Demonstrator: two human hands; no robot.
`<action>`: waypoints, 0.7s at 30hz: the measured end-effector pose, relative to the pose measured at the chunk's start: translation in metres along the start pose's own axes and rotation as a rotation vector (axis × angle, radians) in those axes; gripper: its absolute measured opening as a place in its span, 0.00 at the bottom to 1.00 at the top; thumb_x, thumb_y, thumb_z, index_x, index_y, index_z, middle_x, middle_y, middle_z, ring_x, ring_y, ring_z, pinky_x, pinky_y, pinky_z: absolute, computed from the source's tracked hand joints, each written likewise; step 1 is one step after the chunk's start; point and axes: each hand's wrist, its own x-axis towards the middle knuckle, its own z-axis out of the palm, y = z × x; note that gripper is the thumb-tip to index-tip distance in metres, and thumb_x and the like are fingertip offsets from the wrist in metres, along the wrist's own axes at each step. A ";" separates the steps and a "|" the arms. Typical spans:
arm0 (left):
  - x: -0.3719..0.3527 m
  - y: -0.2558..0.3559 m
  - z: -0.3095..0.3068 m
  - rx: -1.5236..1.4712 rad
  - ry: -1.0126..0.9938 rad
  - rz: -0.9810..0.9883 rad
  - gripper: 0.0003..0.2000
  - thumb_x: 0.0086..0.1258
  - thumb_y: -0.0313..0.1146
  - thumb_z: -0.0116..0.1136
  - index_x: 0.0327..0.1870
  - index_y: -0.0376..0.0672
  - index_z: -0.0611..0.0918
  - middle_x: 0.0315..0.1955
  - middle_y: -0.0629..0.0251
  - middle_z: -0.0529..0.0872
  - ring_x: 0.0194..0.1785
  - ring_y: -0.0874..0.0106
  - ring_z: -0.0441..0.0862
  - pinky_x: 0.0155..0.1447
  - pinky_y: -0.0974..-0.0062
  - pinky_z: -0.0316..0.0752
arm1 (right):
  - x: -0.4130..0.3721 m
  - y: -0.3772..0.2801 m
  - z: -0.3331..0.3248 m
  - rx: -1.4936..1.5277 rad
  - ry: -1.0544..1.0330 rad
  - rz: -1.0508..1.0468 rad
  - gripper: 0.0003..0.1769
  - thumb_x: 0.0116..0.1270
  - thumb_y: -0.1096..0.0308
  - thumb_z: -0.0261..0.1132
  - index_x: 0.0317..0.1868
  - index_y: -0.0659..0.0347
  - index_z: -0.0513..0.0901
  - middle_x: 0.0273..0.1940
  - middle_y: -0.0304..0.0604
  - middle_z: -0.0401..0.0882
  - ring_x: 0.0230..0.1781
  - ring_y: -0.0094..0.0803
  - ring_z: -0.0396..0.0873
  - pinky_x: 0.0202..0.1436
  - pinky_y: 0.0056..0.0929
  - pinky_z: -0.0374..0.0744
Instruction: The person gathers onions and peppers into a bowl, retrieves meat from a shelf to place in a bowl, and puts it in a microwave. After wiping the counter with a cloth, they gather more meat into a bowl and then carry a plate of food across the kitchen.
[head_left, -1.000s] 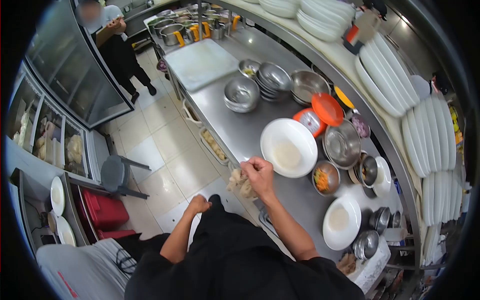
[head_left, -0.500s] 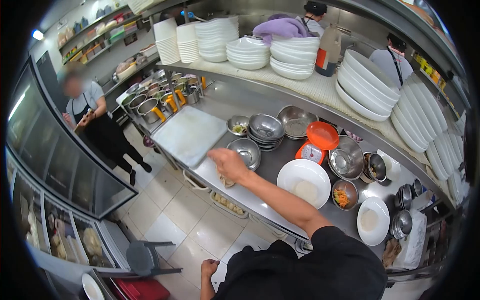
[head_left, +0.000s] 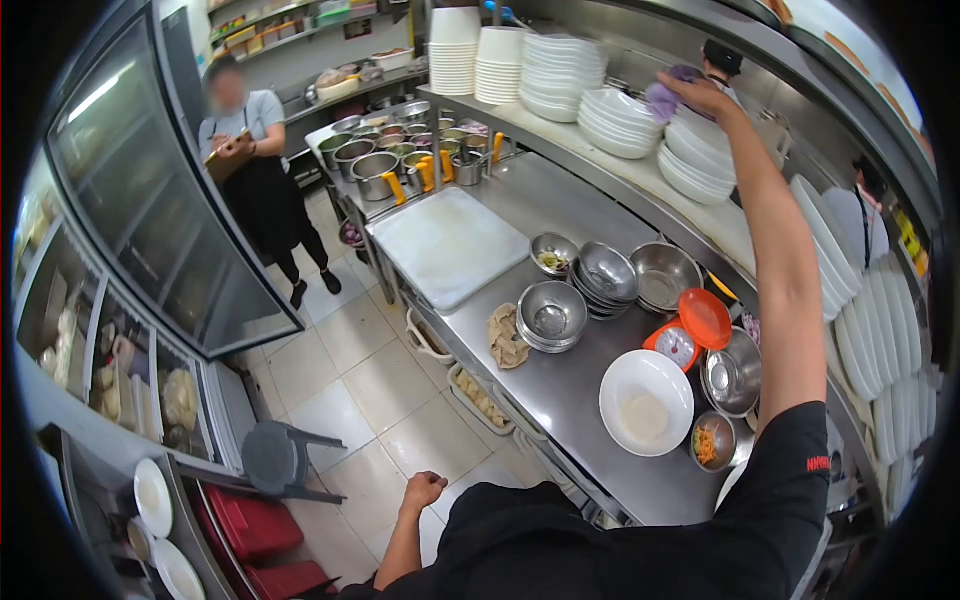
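My right hand (head_left: 703,97) is stretched up to the shelf, its fingers closed on a purple cloth (head_left: 661,102) at the top of the stacked white bowls (head_left: 697,158). Part of the cloth is hidden behind the hand. Low beside my body, my left hand (head_left: 425,490) hangs over the floor with its fingers curled in and nothing visible in them. On the counter below lie a crumpled brown cloth (head_left: 508,337), steel bowls (head_left: 553,315), an orange scale (head_left: 675,345) and a wide white bowl (head_left: 625,385) with something pale in it.
A white cutting board (head_left: 450,245) lies toward the counter's far end, near pots (head_left: 375,177) with orange handles. Across the floor, a person (head_left: 245,140) holds a clipboard beside an open glass fridge door (head_left: 165,190). A grey stool (head_left: 280,460) stands at left.
My right hand has gone from the brown cloth by the cutting board up to the purple cloth on the shelf. The view has turned left. My left hand stays low.
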 end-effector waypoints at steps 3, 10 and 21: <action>-0.008 0.000 0.009 -0.062 0.015 -0.003 0.17 0.58 0.45 0.57 0.38 0.41 0.85 0.38 0.52 0.85 0.46 0.57 0.82 0.54 0.66 0.74 | 0.036 0.027 0.003 -0.017 -0.173 -0.026 0.43 0.44 0.40 0.69 0.58 0.56 0.75 0.55 0.53 0.75 0.58 0.42 0.73 0.60 0.33 0.69; -0.014 0.004 0.016 -0.054 0.012 -0.071 0.18 0.57 0.46 0.58 0.39 0.40 0.84 0.39 0.50 0.84 0.47 0.55 0.81 0.55 0.65 0.74 | -0.016 -0.010 -0.002 -0.294 0.507 -0.080 0.22 0.47 0.65 0.64 0.47 0.55 0.80 0.46 0.52 0.80 0.45 0.46 0.79 0.47 0.37 0.76; -0.037 0.144 -0.064 -0.622 0.054 0.473 0.19 0.62 0.41 0.62 0.50 0.39 0.80 0.39 0.56 0.85 0.42 0.68 0.82 0.47 0.71 0.76 | -0.175 -0.126 -0.013 0.111 0.670 -0.861 0.12 0.43 0.71 0.66 0.31 0.63 0.79 0.25 0.45 0.75 0.29 0.36 0.77 0.33 0.28 0.75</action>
